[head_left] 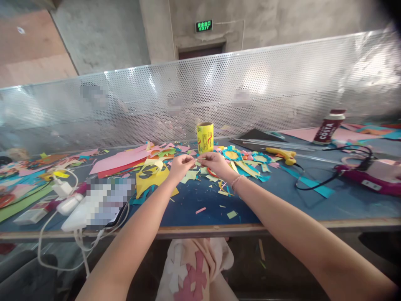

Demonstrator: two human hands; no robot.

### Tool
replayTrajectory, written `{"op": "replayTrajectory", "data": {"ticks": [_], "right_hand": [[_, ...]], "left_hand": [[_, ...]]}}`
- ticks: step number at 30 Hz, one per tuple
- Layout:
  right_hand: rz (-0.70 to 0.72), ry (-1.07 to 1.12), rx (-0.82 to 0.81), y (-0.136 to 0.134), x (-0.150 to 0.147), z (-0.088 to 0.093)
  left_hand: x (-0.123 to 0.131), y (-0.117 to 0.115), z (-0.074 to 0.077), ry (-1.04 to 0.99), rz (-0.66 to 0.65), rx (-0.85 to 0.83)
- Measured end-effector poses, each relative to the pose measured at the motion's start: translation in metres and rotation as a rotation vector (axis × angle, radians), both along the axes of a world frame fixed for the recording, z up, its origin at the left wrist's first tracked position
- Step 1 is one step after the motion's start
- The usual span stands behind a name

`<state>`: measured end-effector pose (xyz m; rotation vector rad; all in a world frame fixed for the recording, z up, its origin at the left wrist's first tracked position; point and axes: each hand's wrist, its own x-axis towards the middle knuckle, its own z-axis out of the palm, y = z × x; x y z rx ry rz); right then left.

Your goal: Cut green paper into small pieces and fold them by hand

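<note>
Pinching something tiny [196, 160]: left hand [181, 168], right hand [216, 164]; yellow roll [205, 139] beyond; paper scraps [189, 176] around.

Yellow cylinder [205, 139] upright on counter [191, 211]. Left hand [183, 166] and right hand [216, 164] just in front of cylinder, nearly touching, pinching small piece [196, 160] too tiny to identify. Pink paper [120, 160] left of cylinder; blue-and-yellow paper flower [232, 155] just right; yellow glue gun [282, 154], maroon COSTA bottle [328, 128] farther right. Perforated metal screen [140, 108] behind cylinder.
</note>
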<state>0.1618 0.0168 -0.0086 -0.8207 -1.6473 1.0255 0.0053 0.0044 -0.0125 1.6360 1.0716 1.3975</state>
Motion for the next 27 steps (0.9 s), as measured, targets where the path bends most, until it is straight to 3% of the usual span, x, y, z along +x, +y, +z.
{"op": "replayTrajectory", "data": {"ticks": [8,15,27], "right_hand": [[0.023,0.015,-0.01,-0.001,-0.0007,0.0005],[-0.047,0.005,0.027,-0.0013,-0.0003,0.0016],[-0.029,0.094,-0.153,0.0011,0.0011,0.0033]], "left_hand": [[-0.002,-0.0027,0.0022,0.085,0.026,0.064],[-0.0039,-0.0006,0.0012,0.133,0.014,0.103],[-0.0053,0.0025,0.0022,0.009,-0.004,-0.001]]}}
